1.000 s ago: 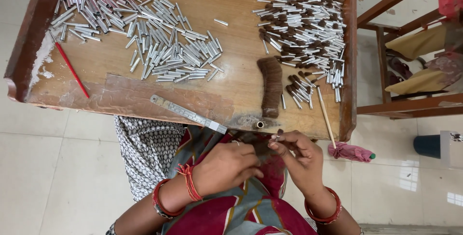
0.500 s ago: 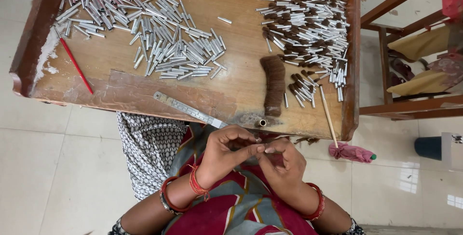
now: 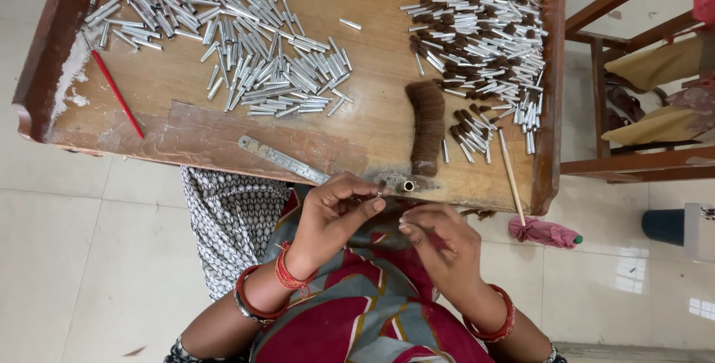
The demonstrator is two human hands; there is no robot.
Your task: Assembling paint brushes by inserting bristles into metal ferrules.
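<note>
My left hand point(image 3: 335, 212) is at the near edge of the wooden tray table point(image 3: 223, 128), its thumb and forefinger pinched on a small silver metal tube point(image 3: 379, 193). A short open tube point(image 3: 408, 185) stands on the table edge just beyond those fingertips. A little below and to the right, my right hand point(image 3: 441, 247) hovers over my lap with its fingers curled; what they hold, if anything, is hidden. A brown hair bundle point(image 3: 428, 128) lies on the table just above both hands.
A heap of empty silver tubes point(image 3: 246, 43) covers the table's left; several hair-filled tubes point(image 3: 484, 35) lie at right. A metal ruler point(image 3: 283, 160), red pencil point(image 3: 115, 93) and thin stick point(image 3: 511, 177) lie near the edges. A wooden frame point(image 3: 640, 72) stands to the right.
Both hands rose from my lap to the table edge and worked close together. Now the right hand has drawn back down and away from the left.
</note>
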